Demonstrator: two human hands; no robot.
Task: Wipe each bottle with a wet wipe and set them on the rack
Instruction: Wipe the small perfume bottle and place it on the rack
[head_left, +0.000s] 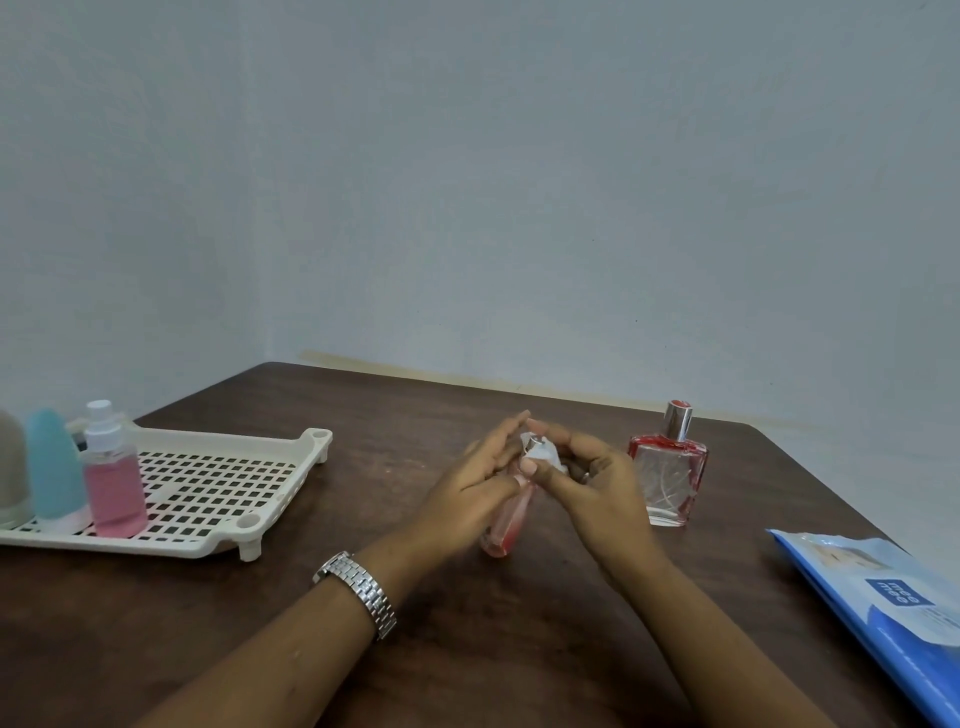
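From the head view, the left hand (475, 486) grips a slim pink see-through bottle (506, 527) round its middle. The bottle is tilted with its base low over the table (whether it touches cannot be told), probably to turn the silver cap toward the right hand (597, 483). That hand's fingertips pinch a crumpled white wet wipe (545, 458) round the cap. A square red glass perfume bottle (667, 480) stands upright just beside the right hand, seemingly awaiting its turn, and a blue wipes packet (883, 597) lies near the right edge. Well to the left, a cream perforated plastic rack (311, 441) carries a pink spray bottle (115, 486), a pale blue bottle (54, 467) and a grey one. Everything rests on a dark brown wooden table (467, 665) set against a plain grey-blue wall (467, 182).
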